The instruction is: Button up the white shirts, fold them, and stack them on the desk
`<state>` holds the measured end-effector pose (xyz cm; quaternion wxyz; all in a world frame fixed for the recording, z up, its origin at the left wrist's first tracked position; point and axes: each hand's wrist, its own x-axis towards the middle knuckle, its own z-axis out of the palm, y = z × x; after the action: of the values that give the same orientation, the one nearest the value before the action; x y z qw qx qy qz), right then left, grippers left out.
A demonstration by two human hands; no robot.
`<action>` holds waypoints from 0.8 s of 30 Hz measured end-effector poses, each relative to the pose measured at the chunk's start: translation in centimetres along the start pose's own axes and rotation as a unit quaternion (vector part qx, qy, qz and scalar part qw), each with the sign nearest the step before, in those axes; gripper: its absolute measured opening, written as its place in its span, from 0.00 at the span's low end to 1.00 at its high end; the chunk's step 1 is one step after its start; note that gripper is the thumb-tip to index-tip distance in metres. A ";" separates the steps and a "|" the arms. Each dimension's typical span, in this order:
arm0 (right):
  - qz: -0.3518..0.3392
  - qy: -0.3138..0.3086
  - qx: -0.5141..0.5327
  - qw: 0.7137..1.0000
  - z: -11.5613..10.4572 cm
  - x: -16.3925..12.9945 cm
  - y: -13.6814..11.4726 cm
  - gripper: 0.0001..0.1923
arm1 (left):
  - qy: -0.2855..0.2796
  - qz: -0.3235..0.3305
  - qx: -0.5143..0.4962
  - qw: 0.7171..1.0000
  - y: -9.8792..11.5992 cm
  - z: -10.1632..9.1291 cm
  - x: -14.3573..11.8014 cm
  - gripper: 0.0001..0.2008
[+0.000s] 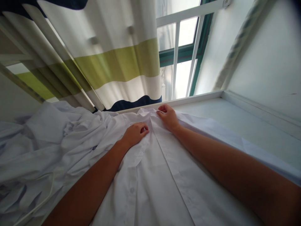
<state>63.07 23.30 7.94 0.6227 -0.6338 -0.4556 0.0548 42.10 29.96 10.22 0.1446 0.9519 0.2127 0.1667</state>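
I see a white button-up shirt (155,175) lying flat, front up, its button placket running between my grips. Its collar sits under the right grip (167,116); the left grip (135,133) presses beside the placket.

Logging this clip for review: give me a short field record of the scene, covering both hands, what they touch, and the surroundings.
surface: white table beside a window
main item: white button shirt laid flat, front up
left hand: left hand pressing the shirt just below the collar, fingers curled
right hand: right hand pinching the fabric at the collar
nearby: heap of crumpled white garments to the left; a white cord over it
background: striped curtain, white, green and navy
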 end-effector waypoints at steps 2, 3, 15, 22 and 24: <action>0.000 -0.002 -0.008 1.000 -0.1 0.0 0.0 0.07 | -0.008 -0.012 -0.003 1.000 -0.1 -0.1 0.0 0.06; 0.000 -0.003 -0.011 1.000 -0.1 -0.1 0.0 0.07 | -0.008 -0.013 -0.007 1.000 0.0 -0.1 -0.1 0.06; 0.003 -0.020 -0.031 0.999 0.2 -0.2 -0.2 0.05 | -0.034 -0.093 -0.163 0.982 0.8 -3.8 0.6 0.10; -0.025 -0.053 -0.029 0.998 0.8 -0.4 0.0 0.06 | 0.045 -0.155 -0.292 0.943 2.1 -6.2 -1.1 0.15; -0.049 -0.064 -0.018 0.997 0.8 -0.5 0.1 0.06 | 0.073 -0.166 -0.318 0.931 2.3 -4.6 -2.4 0.14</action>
<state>62.26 23.59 7.41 0.5829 -0.6169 -0.5258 0.0568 39.16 27.81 14.53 0.4496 0.7922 0.3139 0.2678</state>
